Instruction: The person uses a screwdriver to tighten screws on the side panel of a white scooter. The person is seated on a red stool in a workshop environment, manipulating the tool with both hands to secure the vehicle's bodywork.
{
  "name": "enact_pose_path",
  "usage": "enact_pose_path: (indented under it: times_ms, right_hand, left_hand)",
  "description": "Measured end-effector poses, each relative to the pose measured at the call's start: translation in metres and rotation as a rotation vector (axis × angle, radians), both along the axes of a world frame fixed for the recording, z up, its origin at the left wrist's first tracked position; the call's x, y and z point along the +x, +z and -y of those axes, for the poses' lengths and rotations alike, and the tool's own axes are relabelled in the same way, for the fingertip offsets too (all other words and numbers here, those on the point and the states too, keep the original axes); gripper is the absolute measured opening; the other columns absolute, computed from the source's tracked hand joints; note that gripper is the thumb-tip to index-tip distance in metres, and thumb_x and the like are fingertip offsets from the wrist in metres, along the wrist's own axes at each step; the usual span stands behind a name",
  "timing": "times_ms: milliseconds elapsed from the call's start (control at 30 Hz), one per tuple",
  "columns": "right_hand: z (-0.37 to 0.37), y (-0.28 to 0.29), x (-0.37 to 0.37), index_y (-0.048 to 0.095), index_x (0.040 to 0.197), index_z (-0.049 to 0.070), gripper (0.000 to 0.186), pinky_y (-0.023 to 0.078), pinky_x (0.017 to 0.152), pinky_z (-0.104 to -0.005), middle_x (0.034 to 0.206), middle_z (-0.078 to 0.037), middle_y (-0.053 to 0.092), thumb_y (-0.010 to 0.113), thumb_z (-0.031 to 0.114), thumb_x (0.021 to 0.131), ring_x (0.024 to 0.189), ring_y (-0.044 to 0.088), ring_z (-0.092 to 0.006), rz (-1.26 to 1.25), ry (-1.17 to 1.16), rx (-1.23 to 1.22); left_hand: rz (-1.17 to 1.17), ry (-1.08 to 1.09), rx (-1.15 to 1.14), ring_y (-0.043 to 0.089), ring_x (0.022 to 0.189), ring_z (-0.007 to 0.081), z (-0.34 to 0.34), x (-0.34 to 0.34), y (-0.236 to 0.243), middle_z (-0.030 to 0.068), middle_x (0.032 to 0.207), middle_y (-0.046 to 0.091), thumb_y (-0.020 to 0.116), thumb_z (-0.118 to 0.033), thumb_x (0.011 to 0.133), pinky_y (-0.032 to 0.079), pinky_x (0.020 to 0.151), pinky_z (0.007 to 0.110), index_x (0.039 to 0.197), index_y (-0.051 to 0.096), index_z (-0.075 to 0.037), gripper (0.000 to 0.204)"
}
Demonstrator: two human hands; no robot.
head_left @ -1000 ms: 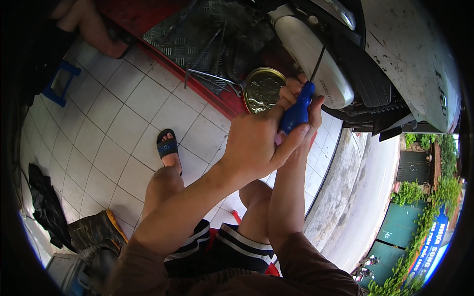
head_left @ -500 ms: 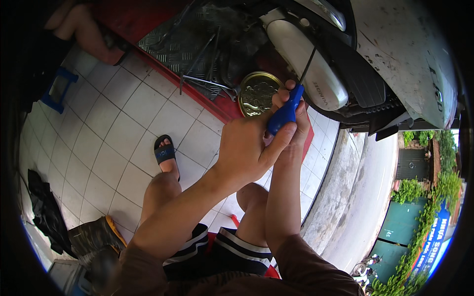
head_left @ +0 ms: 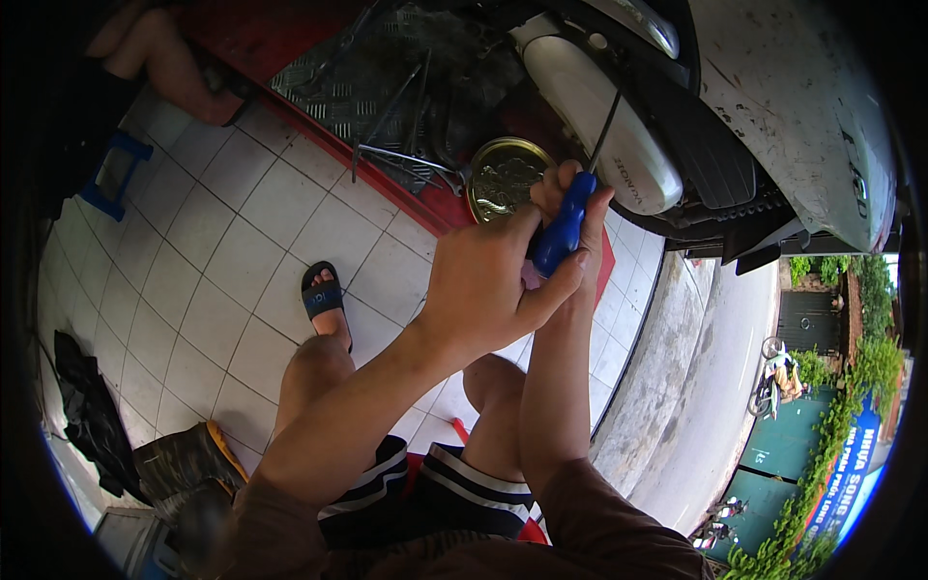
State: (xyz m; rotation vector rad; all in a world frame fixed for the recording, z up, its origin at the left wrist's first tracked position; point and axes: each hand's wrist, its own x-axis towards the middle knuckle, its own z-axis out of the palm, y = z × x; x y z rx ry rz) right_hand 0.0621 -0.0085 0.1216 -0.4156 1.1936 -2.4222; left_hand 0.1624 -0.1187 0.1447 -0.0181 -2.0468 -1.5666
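My left hand (head_left: 483, 280) is closed around the butt end of a screwdriver (head_left: 563, 230) with a blue bulbous handle. The fingers of my right hand (head_left: 594, 232) curl about the same handle, higher up toward the shaft. Its long thin shaft points up and away, in front of a motorbike's silver exhaust cover (head_left: 633, 184). Whether the tip touches the motorbike I cannot tell. Just left of my right fingers sits a round gold-rimmed tin tray (head_left: 503, 179) with shiny contents too unclear to name.
A red platform (head_left: 411, 205) with a dark tread plate carries several metal tools, one a long thin rod (head_left: 401, 155). The motorbike's scuffed body panel (head_left: 773, 87) fills the upper right. A blue stool (head_left: 116, 174) and another person's leg (head_left: 174, 68) are at far left.
The screwdriver handle has turned slightly in my hands and sits a little lower, with my right fingers shifted round it. A motorbike has appeared on the street at right.
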Motion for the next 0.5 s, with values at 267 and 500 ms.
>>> enact_pose_path:
  times_ms: [267,500]
  right_hand:
    - [-0.0007,-0.0005,-0.0065,0.055,0.126,0.0,0.068,0.041,0.059,-0.0158,0.1,-0.008,0.064,0.078,0.046,0.082,0.071,0.047,-0.0063,-0.064,0.042,-0.068]
    - [-0.0003,0.003,-0.0013,0.057,0.123,0.003,0.069,0.041,0.06,-0.0176,0.092,-0.005,0.06,0.077,0.052,0.079,0.068,0.046,-0.008,0.041,0.037,-0.045]
  left_hand:
    - [0.082,-0.009,0.064,0.063,0.049,0.031,0.0002,-0.0003,0.0002,0.0149,0.063,0.063,0.066,-0.041,0.088,0.05,0.047,0.038,0.087,0.058,0.002,0.043]
    - [0.033,0.105,-0.122,0.061,0.048,0.0278,-0.0067,0.001,0.0004,0.009,0.056,0.056,0.068,-0.039,0.088,0.046,0.046,0.035,0.088,0.061,0.0,0.04]
